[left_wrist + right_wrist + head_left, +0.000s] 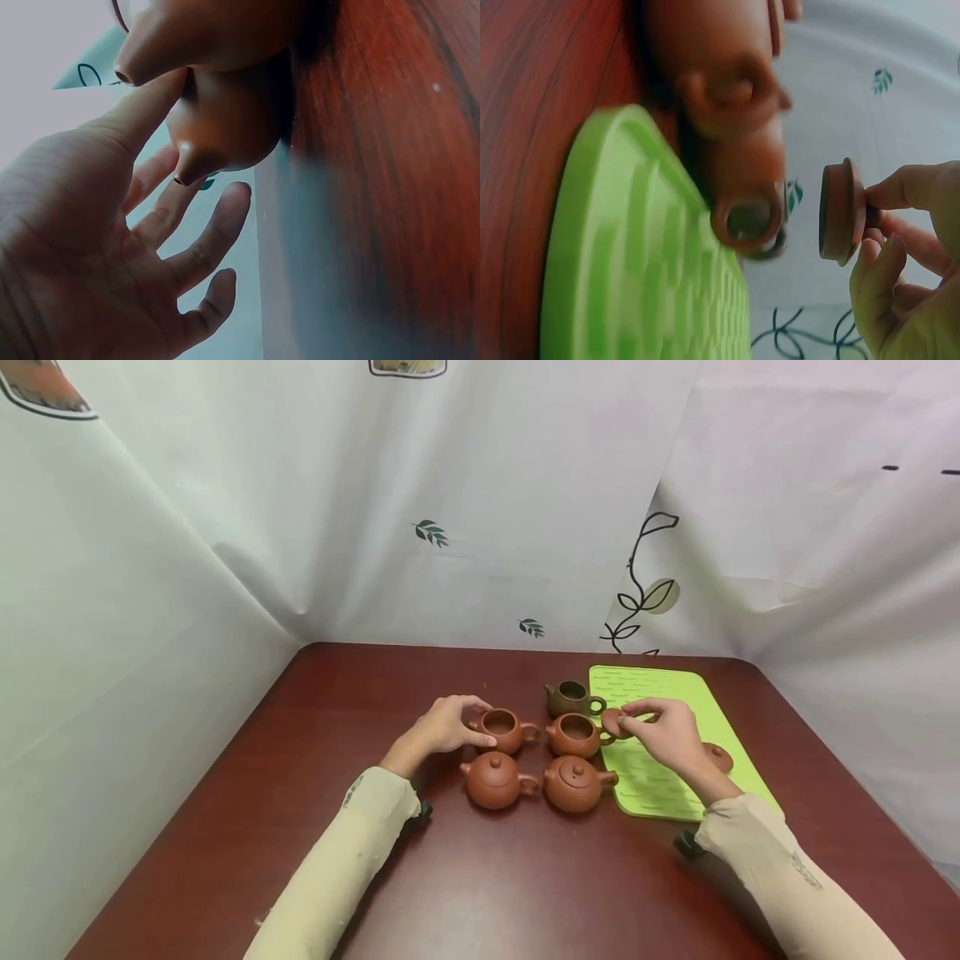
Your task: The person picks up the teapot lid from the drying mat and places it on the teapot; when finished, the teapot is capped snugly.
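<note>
My left hand (442,727) holds an open-topped reddish-brown teapot (510,743) by its spout side, thumb in front and fingers behind. In the left wrist view its spout (196,161) juts out between thumb and fingers. My right hand (667,735) pinches a round teapot lid (612,722) by its knob, seen edge-on as a lid (838,211) in the right wrist view. Just left of that lid stands a second lidless reddish-brown teapot (576,745). Behind it is a dark brown lidless teapot (566,703). Two lidded teapots, one left (492,789) and one right (573,793), form the front row.
A light green ridged mat (652,789) lies on the right of the dark red table (495,877). Another reddish-brown lid (717,757) rests on it, beside my right forearm. White printed curtains (480,460) hang behind and at both sides.
</note>
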A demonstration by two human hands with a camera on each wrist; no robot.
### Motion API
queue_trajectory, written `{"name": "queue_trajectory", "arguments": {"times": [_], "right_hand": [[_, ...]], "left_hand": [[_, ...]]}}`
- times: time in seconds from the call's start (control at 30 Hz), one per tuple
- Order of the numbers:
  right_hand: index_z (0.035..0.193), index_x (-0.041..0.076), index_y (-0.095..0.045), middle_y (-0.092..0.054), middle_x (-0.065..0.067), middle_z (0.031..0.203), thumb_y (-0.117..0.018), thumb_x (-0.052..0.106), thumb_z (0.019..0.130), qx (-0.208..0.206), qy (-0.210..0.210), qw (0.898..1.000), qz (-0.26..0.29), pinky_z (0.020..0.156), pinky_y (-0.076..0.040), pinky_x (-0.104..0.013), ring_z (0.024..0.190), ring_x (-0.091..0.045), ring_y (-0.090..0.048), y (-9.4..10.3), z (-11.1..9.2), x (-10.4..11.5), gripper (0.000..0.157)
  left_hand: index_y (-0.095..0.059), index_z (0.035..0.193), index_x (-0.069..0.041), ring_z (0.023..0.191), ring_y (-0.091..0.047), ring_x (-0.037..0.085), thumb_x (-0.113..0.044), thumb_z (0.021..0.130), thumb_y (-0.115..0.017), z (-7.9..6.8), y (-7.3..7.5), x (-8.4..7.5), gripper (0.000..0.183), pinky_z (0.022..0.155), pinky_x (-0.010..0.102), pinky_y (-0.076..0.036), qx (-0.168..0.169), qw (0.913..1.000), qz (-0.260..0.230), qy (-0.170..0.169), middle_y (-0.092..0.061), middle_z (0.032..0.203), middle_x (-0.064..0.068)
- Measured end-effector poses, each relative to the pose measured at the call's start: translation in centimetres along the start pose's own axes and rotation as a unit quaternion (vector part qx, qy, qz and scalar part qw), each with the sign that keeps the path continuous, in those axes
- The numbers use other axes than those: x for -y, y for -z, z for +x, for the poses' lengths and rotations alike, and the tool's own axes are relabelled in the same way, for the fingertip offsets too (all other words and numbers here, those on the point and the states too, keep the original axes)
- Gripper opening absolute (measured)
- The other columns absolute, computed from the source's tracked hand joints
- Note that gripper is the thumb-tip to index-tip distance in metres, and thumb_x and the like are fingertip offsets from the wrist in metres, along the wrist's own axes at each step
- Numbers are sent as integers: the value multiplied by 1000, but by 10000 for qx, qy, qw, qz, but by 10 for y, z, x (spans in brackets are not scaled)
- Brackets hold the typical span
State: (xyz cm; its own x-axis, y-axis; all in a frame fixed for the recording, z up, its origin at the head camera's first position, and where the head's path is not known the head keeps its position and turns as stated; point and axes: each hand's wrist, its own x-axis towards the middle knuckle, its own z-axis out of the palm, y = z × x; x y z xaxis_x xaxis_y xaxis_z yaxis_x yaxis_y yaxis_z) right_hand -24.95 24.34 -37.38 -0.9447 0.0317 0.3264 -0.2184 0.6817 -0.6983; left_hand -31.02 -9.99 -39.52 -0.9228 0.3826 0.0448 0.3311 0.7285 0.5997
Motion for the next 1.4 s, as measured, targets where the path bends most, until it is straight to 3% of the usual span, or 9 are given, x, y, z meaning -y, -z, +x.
{"name": "queue_trajectory", "arguments": {"times": [0.13,0.37,0.63,0.97,1.4], "right_hand": [[103,1,-76,-73,-17,99,-73,16,90,169,44,9998,99,50,-45,-28,67,-12,-64,-7,4,14,20],[105,1,-75,-73,-19,99,-71,12,91,352,228,9983,408,52,-50,-30,72,-36,-70,-24,10,25,19],[104,0,-76,-73,-16,97,-75,10,89,562,440,9970,308,52,-44,-28,66,-17,-63,-39,11,39,18],[97,1,-77,-73,-13,95,-77,9,87,727,413,9952,499,67,-54,-33,84,-26,-71,-55,14,58,13],[94,4,-78,-74,-8,90,-78,8,85,864,418,9937,573,69,-54,-33,82,-21,-70,-73,19,72,10]], "left_hand": [[-66,127,-24,124,-55,23,-42,76,-86,3,3,-2,58,100,50,-44,13,10000,71,9,-64,128,-2],[-67,125,-26,122,-55,23,-43,74,-87,5,4,-4,57,97,50,-45,-46,10000,49,70,-64,126,-4],[-68,124,-28,120,-57,22,-46,73,-87,-1,1,-3,58,95,54,-44,-65,9995,160,259,-65,124,-7],[-68,125,-28,120,-57,23,-45,73,-87,-2,2,-3,58,94,54,-45,-89,9995,178,244,-65,124,-6],[-69,123,-27,118,-58,22,-45,73,-87,-5,1,-1,57,93,50,-47,-146,9998,-1,144,-66,123,-6]]}}
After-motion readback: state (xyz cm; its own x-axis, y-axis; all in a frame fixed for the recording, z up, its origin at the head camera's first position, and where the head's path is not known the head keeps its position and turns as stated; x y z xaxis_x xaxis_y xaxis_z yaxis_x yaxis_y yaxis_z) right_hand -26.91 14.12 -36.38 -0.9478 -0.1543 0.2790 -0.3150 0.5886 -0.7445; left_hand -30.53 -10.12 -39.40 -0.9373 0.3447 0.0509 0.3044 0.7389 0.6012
